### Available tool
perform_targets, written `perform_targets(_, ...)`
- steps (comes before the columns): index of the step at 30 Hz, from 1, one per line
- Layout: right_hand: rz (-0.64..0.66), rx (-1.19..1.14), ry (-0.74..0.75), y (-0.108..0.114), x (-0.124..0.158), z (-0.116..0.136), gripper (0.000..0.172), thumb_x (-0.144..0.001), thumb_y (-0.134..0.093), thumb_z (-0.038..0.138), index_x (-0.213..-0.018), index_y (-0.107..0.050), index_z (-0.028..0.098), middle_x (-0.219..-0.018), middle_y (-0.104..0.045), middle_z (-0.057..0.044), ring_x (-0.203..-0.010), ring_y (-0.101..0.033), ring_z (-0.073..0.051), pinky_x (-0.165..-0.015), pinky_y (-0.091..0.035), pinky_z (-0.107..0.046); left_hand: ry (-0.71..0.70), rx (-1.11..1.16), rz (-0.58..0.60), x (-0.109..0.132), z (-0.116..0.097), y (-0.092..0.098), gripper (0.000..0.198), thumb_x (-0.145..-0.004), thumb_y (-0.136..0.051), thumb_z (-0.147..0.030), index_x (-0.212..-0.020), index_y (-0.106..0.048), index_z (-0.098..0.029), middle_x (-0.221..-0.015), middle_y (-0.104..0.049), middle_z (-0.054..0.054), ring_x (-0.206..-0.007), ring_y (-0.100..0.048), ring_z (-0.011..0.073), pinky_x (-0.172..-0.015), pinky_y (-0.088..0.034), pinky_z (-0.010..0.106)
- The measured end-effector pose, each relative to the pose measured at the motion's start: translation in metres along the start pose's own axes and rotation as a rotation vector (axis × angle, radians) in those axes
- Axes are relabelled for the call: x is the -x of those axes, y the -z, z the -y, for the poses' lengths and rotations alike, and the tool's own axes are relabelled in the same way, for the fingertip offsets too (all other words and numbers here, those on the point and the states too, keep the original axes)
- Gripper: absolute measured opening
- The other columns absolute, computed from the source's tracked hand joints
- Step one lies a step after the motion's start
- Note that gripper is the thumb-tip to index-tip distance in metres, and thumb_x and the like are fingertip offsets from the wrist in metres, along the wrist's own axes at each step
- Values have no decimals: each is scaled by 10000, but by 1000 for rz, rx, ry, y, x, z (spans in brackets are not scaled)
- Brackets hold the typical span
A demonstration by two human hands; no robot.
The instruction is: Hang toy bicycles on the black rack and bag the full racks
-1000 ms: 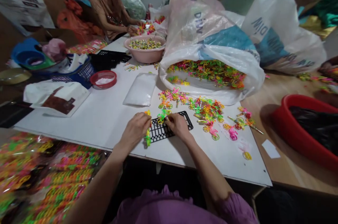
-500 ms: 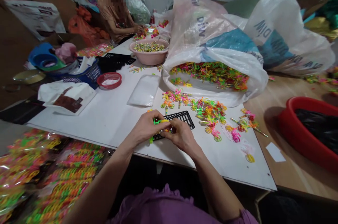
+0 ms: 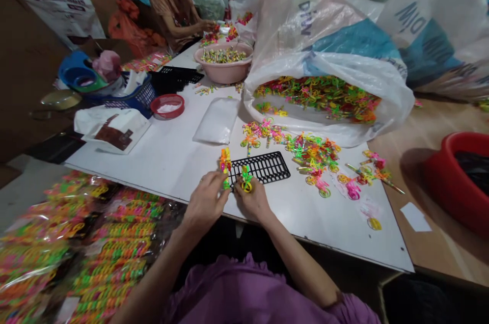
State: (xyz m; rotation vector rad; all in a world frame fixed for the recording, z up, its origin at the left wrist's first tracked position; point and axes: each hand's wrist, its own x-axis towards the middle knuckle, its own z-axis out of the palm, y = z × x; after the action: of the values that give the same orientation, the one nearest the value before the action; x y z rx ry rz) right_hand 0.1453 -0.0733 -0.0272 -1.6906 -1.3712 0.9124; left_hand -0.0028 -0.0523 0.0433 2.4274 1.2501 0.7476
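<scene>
A black plastic rack [image 3: 263, 167] with slots lies on the white table in front of me. Small toy bicycles [image 3: 225, 158] in orange, yellow and green stand in a row at its left end. My left hand [image 3: 206, 195] is closed at that end, its fingertips against the rack and the lowest toys; part of its grip is hidden. My right hand [image 3: 254, 199] pinches a green and yellow toy bicycle [image 3: 246, 177] over the rack's near edge. To the right lies a loose heap of colourful toy bicycles [image 3: 315, 151].
A large white sack [image 3: 324, 66] spills more toys behind the heap. A clear plastic packet [image 3: 217, 121], a red basket [image 3: 167, 106] and a pink basin [image 3: 225, 70] stand beyond the rack. A red tub [image 3: 451, 176] is right. Another person [image 3: 171, 8] sits at the far left.
My hands, earlier together over the rack, have moved apart. The left is now at the rack's left end, and the right holds a green and yellow toy bicycle lower. The view has shifted.
</scene>
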Motion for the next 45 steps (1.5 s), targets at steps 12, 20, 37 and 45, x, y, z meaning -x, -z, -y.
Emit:
perform_targets(12,192,506,234,9,1,7,198,-780,-463,133,-968,-517,157,-919,-536,-57,-796,-520,-167,-680,-390,-251,-118,-26,-68,6,0,-20,280,-845,-533,-237,-1112,-531,-153,-1030,-575,89,-1002,-523,200,-897,-466,348)
perform_targets(20,271,647,216,7,-4,18,165,-820,-449,178,-973,-508,163,-939,-571,-64,-801,-551,-173,-665,-391,-257,-136,-10,-66,9,5,-25,215,-892,-449,-215,-1055,-582,-170,-966,-607,65,-952,-542,176,-869,-480,337)
perform_targets(37,311,383,256,41,-35,14,132,-846,-517,224,-935,-602,175,-816,-643,-23,-736,-575,-135,-651,-383,-215,-254,-193,-13,9,11,-19,208,-896,-421,-186,-1019,-588,-187,-853,-623,47,-851,-574,174,-772,-509,305)
perform_targets(45,-48,777,-93,54,-118,28,202,-847,-480,203,-939,-624,95,-956,-648,-169,-921,-610,-236,-743,-428,-301,-303,-278,-60,12,9,-16,194,-878,-448,-166,-1026,-571,-183,-863,-631,46,-844,-584,185,-752,-515,310)
